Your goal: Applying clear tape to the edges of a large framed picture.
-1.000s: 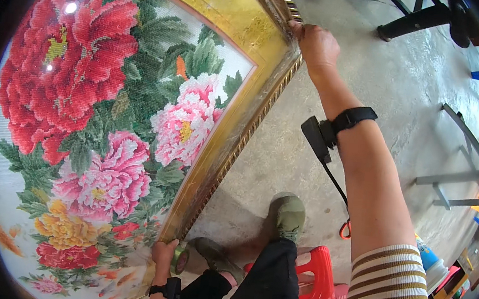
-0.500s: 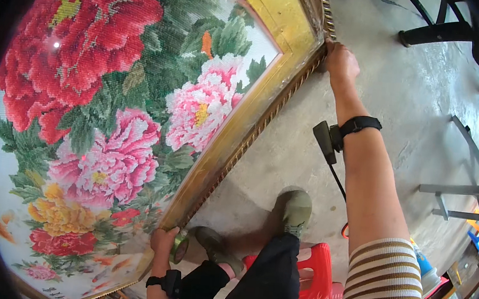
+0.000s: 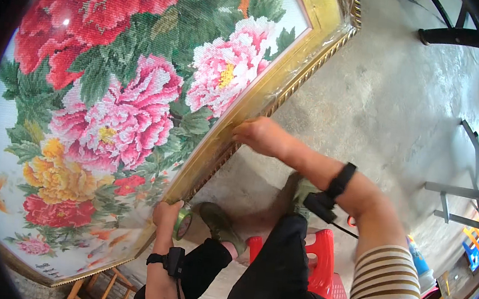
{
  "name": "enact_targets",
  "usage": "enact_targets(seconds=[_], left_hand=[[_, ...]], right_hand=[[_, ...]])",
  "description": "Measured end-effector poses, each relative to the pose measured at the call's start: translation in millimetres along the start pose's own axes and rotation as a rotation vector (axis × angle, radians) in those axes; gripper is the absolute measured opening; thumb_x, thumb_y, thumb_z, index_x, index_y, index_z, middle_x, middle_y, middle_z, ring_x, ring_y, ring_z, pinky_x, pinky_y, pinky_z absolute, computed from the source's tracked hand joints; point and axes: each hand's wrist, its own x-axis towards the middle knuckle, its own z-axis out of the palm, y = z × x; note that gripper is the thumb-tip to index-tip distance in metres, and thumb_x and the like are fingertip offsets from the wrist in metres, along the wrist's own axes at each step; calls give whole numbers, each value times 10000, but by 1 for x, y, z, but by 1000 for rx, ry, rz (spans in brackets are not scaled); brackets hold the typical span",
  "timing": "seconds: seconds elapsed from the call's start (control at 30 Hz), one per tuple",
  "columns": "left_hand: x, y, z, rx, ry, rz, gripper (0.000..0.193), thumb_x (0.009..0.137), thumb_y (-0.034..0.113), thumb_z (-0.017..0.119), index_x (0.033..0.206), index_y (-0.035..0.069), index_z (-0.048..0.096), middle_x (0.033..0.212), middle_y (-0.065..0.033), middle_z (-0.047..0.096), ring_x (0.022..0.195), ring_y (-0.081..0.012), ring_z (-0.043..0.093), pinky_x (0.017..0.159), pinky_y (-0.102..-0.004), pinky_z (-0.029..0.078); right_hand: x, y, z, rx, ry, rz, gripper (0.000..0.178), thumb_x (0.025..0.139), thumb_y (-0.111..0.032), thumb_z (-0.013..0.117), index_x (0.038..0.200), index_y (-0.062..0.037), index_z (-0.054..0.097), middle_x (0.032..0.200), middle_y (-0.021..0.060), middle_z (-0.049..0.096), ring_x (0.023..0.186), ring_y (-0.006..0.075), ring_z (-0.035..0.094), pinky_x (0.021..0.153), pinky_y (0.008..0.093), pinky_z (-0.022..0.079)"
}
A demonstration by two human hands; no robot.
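A large framed flower picture (image 3: pixel 112 104), with red, pink and yellow peonies, leans across the left side. Its gold frame (image 3: pixel 317 48) ends in a ridged edge, and clear shiny film shows on the frame near the corner. At the frame's lower stretch, my left hand (image 3: pixel 165 216) is closed on a roll of green-tinted clear tape (image 3: pixel 183 224). Farther up the same side, my right hand (image 3: pixel 260 136) is closed with its fingertips pressed together against the frame's edge. What they pinch, if anything, is hidden.
A red plastic stool (image 3: pixel 321 262) stands by my legs. Below the picture is a wooden stand (image 3: pixel 105 288). Grey metal legs (image 3: pixel 458 191) and a black-legged piece of furniture (image 3: pixel 454 36) stand on the concrete floor (image 3: pixel 370 92) at right. My shoes are below the frame.
My right hand has moved from the frame's upper corner down along its edge toward my left hand, the elbow bending. The picture appears shifted slightly right and up in view.
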Motion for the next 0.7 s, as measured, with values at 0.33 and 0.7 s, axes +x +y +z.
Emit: enact_targets(seconds=[0.33, 0.7], left_hand=[[4, -7, 3, 52, 26, 7, 626, 611, 520, 637, 894, -38, 633, 917, -240, 606, 893, -360, 580, 754, -427, 454], [-5, -2, -4, 42, -2, 9, 597, 604, 498, 660, 898, -22, 639, 926, -226, 609, 892, -352, 583, 756, -423, 452]], right_hand=[[7, 43, -81, -41, -163, 351, 200, 791, -187, 575, 713, -3, 583, 593, 104, 563, 509, 117, 499, 513, 289, 424], [-21, 92, -255, -292, 609, 653, 297, 834, -245, 453, 1061, -108, 586, 712, 108, 633, 523, 165, 610, 516, 295, 483]])
